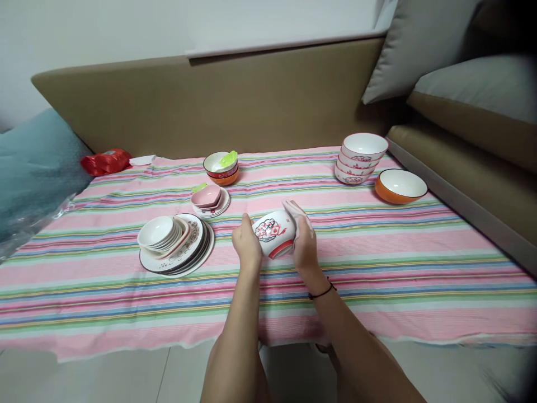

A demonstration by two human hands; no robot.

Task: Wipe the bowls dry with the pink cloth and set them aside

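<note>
A white bowl (274, 230) with a red and black print is held tilted on its side over the striped cloth. My left hand (246, 240) grips its left rim, thumb up. My right hand (305, 243) is closed around a pale cloth (297, 211) and presses it against the bowl's right side. The bowl's inside is hidden from me. To the right, a stack of bowls (356, 178) with a similar red print leans slightly, and an orange bowl (398, 193) with a white inside sits beside it.
A striped tablecloth (126, 302) covers the surface. On the left are stacked plates with small white bowls (156, 230), a pink bowl (205, 196) on small plates, and nested bowls (222, 178) with a green piece. A red shiny bundle (107, 162) lies farther left; cushions (474, 89) rise at right.
</note>
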